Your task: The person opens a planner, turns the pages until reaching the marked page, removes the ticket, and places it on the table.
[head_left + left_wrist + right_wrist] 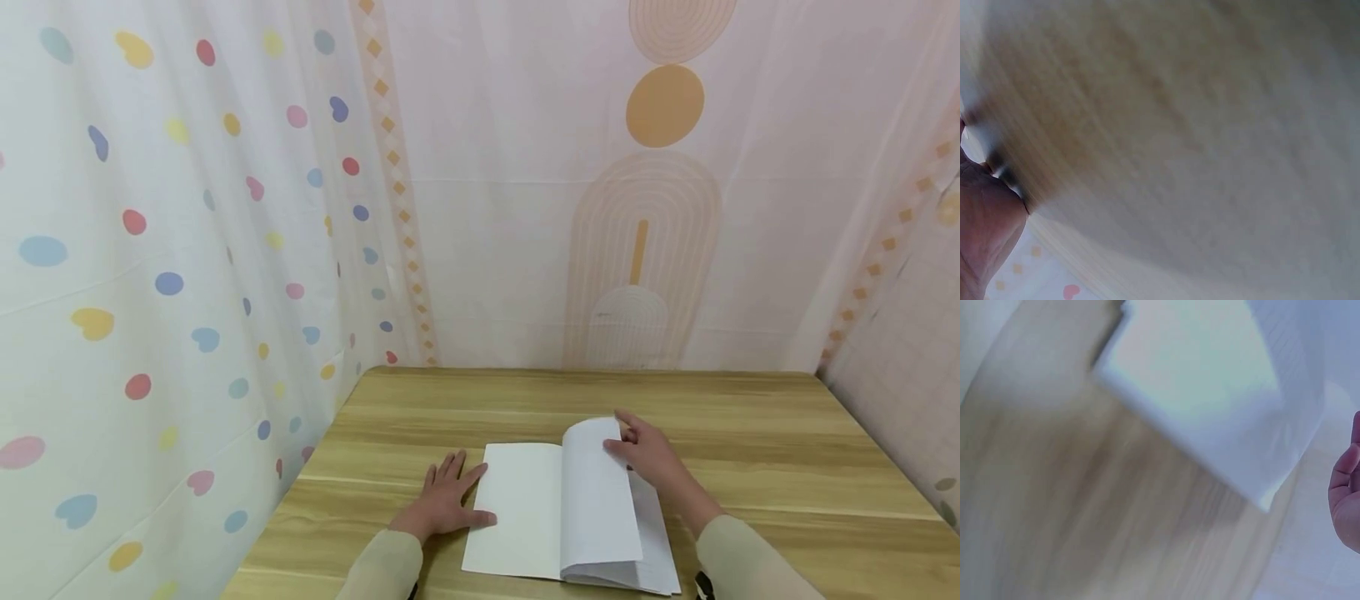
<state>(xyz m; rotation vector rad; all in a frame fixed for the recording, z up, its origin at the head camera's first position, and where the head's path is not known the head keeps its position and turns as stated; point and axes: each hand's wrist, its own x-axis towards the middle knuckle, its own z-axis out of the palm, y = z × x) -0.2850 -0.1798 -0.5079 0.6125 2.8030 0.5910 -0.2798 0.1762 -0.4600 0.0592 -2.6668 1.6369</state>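
1. Lying open, the book point(522, 517) has the wooden table point(510, 408) under it.
2. At the book's left edge, the left hand point(444, 505) has its fingers spread, thumb touching the book.
3. At the book's right side, the right hand point(649, 455) pinches a lifted page point(596, 500).

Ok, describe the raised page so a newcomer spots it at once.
On the wood-grain table lies an open booklet. Right of its fold, the right hand holds the raised page near its upper outer corner. Unlike the flat left-hand page, it arches up off the sheets beneath.
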